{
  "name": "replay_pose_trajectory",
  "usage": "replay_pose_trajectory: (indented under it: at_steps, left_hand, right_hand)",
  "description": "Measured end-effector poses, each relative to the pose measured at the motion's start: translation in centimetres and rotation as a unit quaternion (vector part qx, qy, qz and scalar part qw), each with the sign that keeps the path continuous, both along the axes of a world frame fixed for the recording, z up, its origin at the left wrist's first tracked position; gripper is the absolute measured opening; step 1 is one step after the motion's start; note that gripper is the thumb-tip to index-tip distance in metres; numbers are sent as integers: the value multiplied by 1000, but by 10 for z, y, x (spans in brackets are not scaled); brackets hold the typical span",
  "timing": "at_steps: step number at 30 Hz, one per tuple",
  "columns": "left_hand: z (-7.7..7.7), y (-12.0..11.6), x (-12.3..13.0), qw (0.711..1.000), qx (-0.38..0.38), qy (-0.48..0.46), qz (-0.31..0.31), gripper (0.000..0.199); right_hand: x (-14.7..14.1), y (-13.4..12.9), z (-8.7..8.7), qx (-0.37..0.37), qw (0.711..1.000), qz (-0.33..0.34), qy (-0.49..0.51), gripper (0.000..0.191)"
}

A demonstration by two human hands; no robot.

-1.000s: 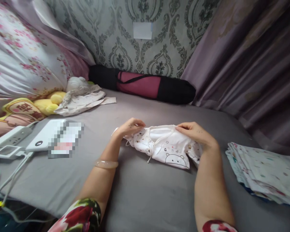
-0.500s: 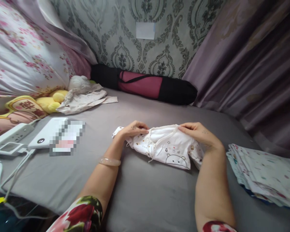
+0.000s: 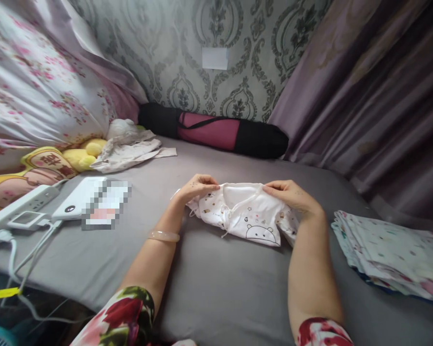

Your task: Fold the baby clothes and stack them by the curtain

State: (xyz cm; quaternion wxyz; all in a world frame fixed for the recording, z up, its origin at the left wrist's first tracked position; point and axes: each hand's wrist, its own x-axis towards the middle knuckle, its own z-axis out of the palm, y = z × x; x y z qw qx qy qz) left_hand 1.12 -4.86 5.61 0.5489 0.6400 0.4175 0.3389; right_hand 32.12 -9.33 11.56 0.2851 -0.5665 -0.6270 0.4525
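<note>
A small white baby shirt [image 3: 243,216] with a printed bear face and a tied string at the front lies on the grey bed sheet [image 3: 220,288]. My left hand [image 3: 199,186] pinches it at the shoulder, left of the neckline. On the other side of the neckline, my right hand [image 3: 288,194] grips the opposite shoulder between thumb and fingers. Between both hands the collar is stretched nearly straight. The sleeves hang out to the sides, partly hidden behind my hands and wrists.
Folded printed cloths [image 3: 389,254] are stacked at the right. Left are a power strip [image 3: 25,206] with cables, a white box-like device [image 3: 79,197], and yellow plush toys [image 3: 82,156] beside crumpled light clothing [image 3: 130,151]. A black and pink roll bag [image 3: 209,132] lies along the wall.
The collar is pulled straighter between my hands, and the left hand has shifted slightly up along the shoulder. Both hands keep hold of the shirt. The camera view has tilted a little.
</note>
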Motion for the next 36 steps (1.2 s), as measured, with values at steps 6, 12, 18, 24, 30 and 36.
replay_pose_trajectory:
  at_steps: [6,12,18,24,30,36]
  left_hand:
    - [22,3,-12,996,18,43,-75,30]
    - [46,-1,-28,985,119,86,-86,28]
    - [71,-14,-34,961,240,124,-57,23]
    - [102,-25,-30,952,291,98,-19,18]
    - [123,-30,-30,976,215,-22,-13,16]
    - [149,-44,-24,967,234,-95,-17,15]
  right_hand:
    - [-5,0,8,22,999,19,16,53]
    - [-13,-5,27,37,998,52,3,49]
    - [-14,-12,41,68,996,47,13,49]
    - [-16,-17,60,108,993,30,40,44]
    - [-18,-24,80,123,991,16,57,43]
    - [-20,-36,104,185,976,-27,111,39]
